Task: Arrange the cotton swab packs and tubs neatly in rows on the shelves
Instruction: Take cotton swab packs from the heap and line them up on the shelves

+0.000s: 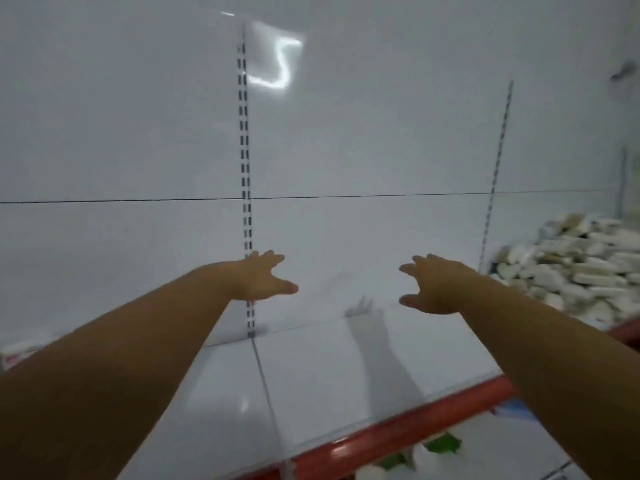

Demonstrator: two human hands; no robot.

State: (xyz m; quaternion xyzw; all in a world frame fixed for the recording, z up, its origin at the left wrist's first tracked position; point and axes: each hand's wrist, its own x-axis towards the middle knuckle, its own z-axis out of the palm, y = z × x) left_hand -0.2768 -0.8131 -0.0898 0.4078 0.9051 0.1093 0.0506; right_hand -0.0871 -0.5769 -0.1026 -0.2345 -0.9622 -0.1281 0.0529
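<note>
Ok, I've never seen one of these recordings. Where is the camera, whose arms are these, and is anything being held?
There is no machine here. One camera sits on a person's head and looks forward and down, so the two bare arms are that person's own. The left hand and the right hand reach out over a white shelf with a red front edge. Both have spread fingers and hold nothing. The part of the shelf under the hands is bare. At the far right lies a loose pile of white packs, not yet in rows. Behind is a white back panel with a slotted upright. Below the shelf edge are blurred white and green things.
</note>
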